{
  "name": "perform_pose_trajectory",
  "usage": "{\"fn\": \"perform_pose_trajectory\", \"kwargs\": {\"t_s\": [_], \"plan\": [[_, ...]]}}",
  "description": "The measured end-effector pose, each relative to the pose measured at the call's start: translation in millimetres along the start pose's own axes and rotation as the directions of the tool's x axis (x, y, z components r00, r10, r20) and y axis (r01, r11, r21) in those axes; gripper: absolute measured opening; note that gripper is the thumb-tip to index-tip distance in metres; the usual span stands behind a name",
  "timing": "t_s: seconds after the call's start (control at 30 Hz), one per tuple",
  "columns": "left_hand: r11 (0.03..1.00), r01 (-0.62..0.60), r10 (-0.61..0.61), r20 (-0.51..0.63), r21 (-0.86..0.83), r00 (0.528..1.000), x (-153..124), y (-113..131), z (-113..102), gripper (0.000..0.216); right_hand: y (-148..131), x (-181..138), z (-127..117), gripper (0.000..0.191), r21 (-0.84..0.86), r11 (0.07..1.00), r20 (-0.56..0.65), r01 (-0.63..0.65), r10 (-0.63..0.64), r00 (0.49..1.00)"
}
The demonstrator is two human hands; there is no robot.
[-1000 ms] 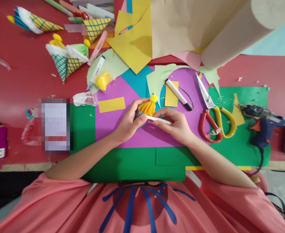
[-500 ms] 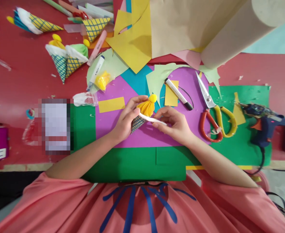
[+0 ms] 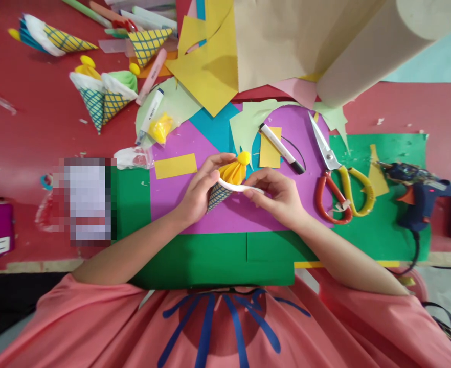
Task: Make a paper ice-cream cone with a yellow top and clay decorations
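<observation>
My left hand (image 3: 200, 191) is closed around a small paper ice cream cone (image 3: 218, 196) with a dark crosshatch pattern. Pleated yellow paper (image 3: 233, 173) tops the cone, with a yellow ball (image 3: 244, 158) at its tip. A white strip (image 3: 238, 187) runs along the cone's rim and extends to the right. Between thumb and fingers, my right hand (image 3: 277, 195) pinches the strip's free end. Under both hands lies a purple sheet (image 3: 195, 220).
Scissors (image 3: 331, 168) and a glue gun (image 3: 417, 194) lie to the right. A black-and-white marker (image 3: 282, 148) rests beyond my right hand. Finished-looking paper cones (image 3: 120, 99) sit at the upper left. Yellow card (image 3: 220, 66) and a large paper roll (image 3: 367, 56) lie at the back.
The strip's free end has dipped slightly, and the strip now curves more along the cone's rim. The cone's yellow top has shifted a little to the right. Both hands keep their hold.
</observation>
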State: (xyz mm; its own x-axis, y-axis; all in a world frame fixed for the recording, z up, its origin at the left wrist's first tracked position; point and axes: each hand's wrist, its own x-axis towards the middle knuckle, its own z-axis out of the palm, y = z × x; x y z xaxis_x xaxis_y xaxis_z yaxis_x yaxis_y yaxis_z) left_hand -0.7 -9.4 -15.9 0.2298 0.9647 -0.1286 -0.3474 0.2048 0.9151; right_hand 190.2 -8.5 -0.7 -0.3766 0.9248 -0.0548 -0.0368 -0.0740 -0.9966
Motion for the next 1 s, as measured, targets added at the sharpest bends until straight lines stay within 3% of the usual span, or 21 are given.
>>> {"fn": "perform_pose_trajectory", "kwargs": {"t_s": [0.2, 0.47, 0.8, 1.0], "plan": [[0.999, 0.054, -0.054, 0.059, -0.008, 0.997, -3.0, -3.8, 0.1, 0.057, 1.0, 0.2, 2.6, 0.021, 0.032, 1.000, -0.015, -0.002, 0.003, 1.000], [0.995, 0.096, -0.096, -0.013, 0.002, 0.995, -4.3, -7.0, -3.6, 0.046, 1.2, -0.8, 2.7, 0.022, 0.024, 1.000, -0.009, -0.006, 0.006, 1.000], [0.977, 0.057, -0.044, -0.063, 0.205, 0.997, -6.8, -6.8, -2.4, 0.043, -1.1, -3.9, -2.4, 0.019, 0.007, 0.997, 0.120, 0.075, -0.075, 0.990], [0.955, -0.017, 0.042, -0.076, 0.297, 0.996, -8.0, 0.5, 4.3, 0.040, -1.4, -0.8, 2.0, 0.030, -0.028, 1.000, 0.022, 0.010, -0.009, 1.000]]}}
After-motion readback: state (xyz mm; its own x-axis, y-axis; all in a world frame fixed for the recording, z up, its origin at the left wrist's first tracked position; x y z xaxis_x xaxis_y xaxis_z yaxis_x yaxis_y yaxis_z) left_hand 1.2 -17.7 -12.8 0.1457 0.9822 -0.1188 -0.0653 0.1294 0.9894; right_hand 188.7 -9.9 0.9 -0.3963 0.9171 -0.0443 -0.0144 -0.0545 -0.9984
